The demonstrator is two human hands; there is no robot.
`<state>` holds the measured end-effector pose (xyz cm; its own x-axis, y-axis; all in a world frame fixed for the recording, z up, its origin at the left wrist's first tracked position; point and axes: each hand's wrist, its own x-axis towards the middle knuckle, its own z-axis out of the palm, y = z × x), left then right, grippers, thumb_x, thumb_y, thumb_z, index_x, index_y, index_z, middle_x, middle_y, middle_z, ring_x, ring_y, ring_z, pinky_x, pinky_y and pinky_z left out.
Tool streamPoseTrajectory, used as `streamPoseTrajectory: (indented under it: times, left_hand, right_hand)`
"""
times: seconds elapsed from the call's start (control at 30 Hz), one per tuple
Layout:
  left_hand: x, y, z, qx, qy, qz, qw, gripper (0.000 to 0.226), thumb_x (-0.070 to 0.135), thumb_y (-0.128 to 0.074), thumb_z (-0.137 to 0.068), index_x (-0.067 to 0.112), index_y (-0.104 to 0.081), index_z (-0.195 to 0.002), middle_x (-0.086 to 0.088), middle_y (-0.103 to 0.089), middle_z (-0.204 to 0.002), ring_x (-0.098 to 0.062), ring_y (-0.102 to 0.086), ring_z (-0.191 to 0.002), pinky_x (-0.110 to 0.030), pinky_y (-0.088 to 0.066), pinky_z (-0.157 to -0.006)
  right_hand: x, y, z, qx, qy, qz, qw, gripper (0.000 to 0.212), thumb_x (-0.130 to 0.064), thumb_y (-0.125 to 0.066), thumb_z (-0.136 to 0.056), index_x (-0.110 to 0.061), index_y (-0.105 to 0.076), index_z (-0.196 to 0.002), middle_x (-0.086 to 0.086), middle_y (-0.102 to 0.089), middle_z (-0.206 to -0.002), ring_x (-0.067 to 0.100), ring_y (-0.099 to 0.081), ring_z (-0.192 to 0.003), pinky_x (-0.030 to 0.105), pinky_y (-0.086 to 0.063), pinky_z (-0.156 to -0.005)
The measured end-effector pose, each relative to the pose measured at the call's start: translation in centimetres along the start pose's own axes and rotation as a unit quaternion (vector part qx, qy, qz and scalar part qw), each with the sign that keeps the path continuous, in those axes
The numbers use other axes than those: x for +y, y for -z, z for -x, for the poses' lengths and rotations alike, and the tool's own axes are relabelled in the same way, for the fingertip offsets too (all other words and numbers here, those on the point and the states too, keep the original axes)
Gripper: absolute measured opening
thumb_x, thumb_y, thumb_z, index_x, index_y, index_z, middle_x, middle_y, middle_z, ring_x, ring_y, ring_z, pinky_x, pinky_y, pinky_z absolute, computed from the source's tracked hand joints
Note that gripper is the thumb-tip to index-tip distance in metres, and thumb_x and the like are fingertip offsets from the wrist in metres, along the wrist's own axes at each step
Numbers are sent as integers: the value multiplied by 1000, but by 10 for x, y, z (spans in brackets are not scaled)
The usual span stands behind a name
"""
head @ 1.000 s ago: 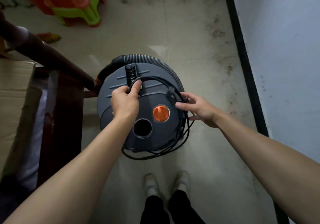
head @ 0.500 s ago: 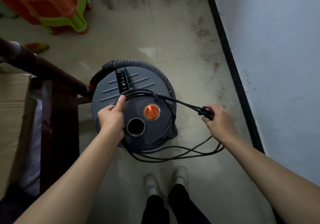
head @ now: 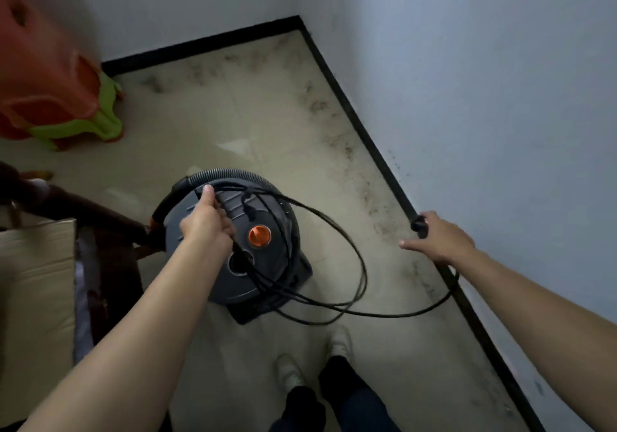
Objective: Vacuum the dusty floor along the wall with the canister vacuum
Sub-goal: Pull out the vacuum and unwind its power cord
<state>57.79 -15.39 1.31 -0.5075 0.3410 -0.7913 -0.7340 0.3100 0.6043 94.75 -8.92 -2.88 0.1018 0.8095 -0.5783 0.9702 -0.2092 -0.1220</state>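
Observation:
A grey canister vacuum (head: 267,264) with an orange button (head: 259,236) and a ribbed hose (head: 230,175) stands on the tiled floor in front of my feet. My left hand (head: 207,223) rests on its lid, fingers closed around loops of the black power cord (head: 347,254). My right hand (head: 437,239) is out to the right near the black skirting (head: 367,137), holding the cord's plug (head: 419,224), with the index finger stretched out. The cord hangs in wide loose loops between both hands. Dark dust (head: 337,137) lies along the wall.
White walls meet in a corner ahead, with the right wall (head: 500,97) close. Stacked orange and green plastic stools (head: 56,97) stand at the far left. A dark wooden chair frame (head: 83,211) and a cardboard box (head: 33,298) crowd the left side.
My right hand has pulled the plug farther right toward the wall, drawing out more cord into wide loops. My left hand slid up the lid and now grips the cord. The view tilted up.

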Motion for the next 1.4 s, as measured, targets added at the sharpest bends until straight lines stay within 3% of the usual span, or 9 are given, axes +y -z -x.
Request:
streamPoseTrajectory:
  times: [0.07, 0.13, 0.23, 0.4, 0.67, 0.87, 1.03, 1.23, 1.4]
  left_hand:
    - [14, -10, 10, -36, 33, 38, 998, 43, 36, -45, -100, 21, -31, -62, 8, -25, -33, -8, -20, -26, -14, -15, -32]
    - [23, -25, 23, -84, 57, 60, 993, 42, 32, -36, -102, 21, -28, -62, 6, -25, -35, -9, -22, -27, -15, -18, -35]
    - [26, -55, 47, -130, 62, 62, 988, 35, 20, -35, -100, 17, -34, -66, 1, -37, -52, -14, -35, -44, -22, -33, -49]
    - [28, -111, 74, -194, 56, -67, 977, 20, 11, -35, -99, 7, -53, -89, -2, -57, -71, -16, -52, -68, -27, -39, -65]
    - [53, -221, 61, -176, 10, -74, 981, 28, 3, -34, -99, 5, -45, -126, -9, -63, -110, -20, -63, -88, -38, -47, -80]
    - [71, -251, 27, -59, 18, 2, 998, 20, -2, -35, -96, -3, -53, -104, -11, -59, -117, -24, -60, -109, -42, -43, -92]
    - [95, -234, -15, -15, 30, 94, 995, 23, -1, -37, -96, -1, -45, -117, -12, -57, -103, -27, -56, -99, -39, -45, -92]
    - [124, -212, -97, 40, 50, 114, 991, 9, 6, -41, -95, 6, -49, -91, -4, -53, -80, -18, -56, -72, -33, -43, -86]
    - [142, -180, -169, 113, 72, 118, 984, 18, 11, -47, -94, 5, -47, -111, -11, -52, -100, -22, -52, -85, -35, -44, -87]
  right_hand:
    - [17, 29, 10, -10, -52, -169, 984, 46, -40, -75, -81, -9, -62, -113, 12, -68, -102, 21, -60, -77, 30, -47, -67]
    - [32, 56, 15, 12, -89, -305, 948, 22, -25, -74, -85, -5, -64, -85, 11, -62, -71, 16, -44, -50, 25, -32, -46]
    - [36, 100, 14, 42, -95, -431, 896, 22, -18, -72, -86, -12, -54, -75, 2, -43, -57, 12, -30, -43, 20, -21, -37]
    - [20, 164, -4, 41, -14, -543, 839, 15, -23, -69, -88, -12, -59, -85, -7, -35, -49, 5, -25, -37, 19, -17, -33]
    - [-5, 224, -94, -5, 51, -523, 851, 13, -22, -65, -91, -10, -61, -87, 0, -44, -60, 9, -32, -44, 19, -21, -37]
    - [-62, 265, -150, -32, 103, -498, 860, 16, -24, -60, -93, -10, -62, -86, 2, -51, -64, 11, -41, -48, 23, -33, -45]
    - [-146, 285, -183, -62, 156, -479, 862, 18, -28, -57, -95, -13, -59, -86, 2, -53, -65, 14, -46, -52, 25, -36, -48]
    - [-256, 295, -225, -121, 163, -488, 849, 23, -33, -53, -98, -16, -56, -82, -1, -51, -61, 10, -45, -46, 21, -33, -43]
    - [-347, 286, -256, -182, 113, -497, 841, 30, -36, -50, -100, -16, -50, -77, -3, -45, -57, 6, -31, -37, 18, -20, -32]
